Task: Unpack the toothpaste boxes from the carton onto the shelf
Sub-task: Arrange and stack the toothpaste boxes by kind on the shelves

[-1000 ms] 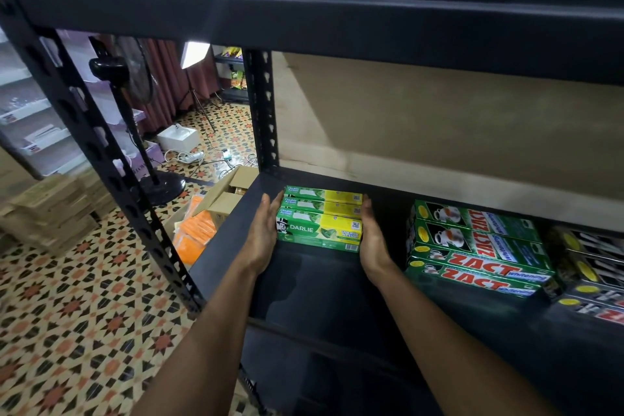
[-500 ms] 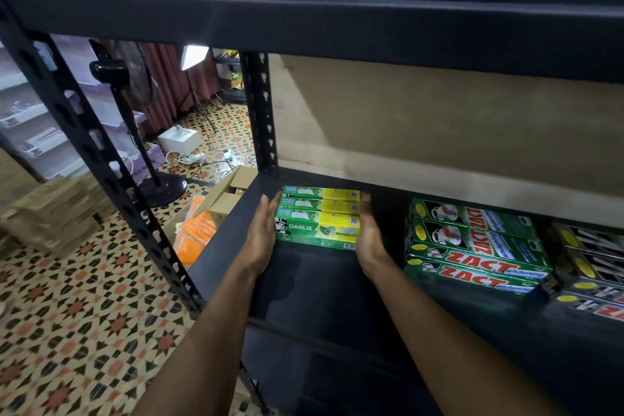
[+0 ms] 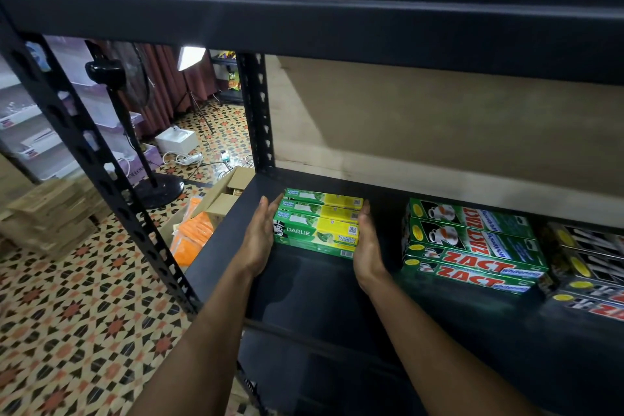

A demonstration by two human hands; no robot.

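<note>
**Position check: Darlie boxes on shelf**

1. Item loc.: Darlie boxes (image 3: 317, 224) sit as a block on the black shelf (image 3: 304, 300), toward its rear-left corner. Long axis runs approx. 9-to-3 o'clock across the view, printed faces up and front.
2. L hand (image 3: 259, 238): at 9 o'clock of the block. Fingers (image 3: 266, 213) are straight and pressed together, flat against the left short ends.
3. R hand (image 3: 368, 248): at 3 o'clock of the block. Fingers (image 3: 364, 216) are also straight and together, flat on the right short ends. Neither hand curls round a box, and both are equally near.
4. Key relation: the block lies between the palms, so squeeze force acts along the long axis. Est. step: squaring or seating the block. Any push to 12 o'clock needs both palms moving evenly, else the rows skew.
5. Clearance: Zact boxes (image 3: 472, 246) are at 3 o'clock, well apart from R hand.
6. Supply: carton (image 3: 219, 204) is on the floor at 10 o'clock, beyond the shelf's left edge. Contents not clear.
</note>
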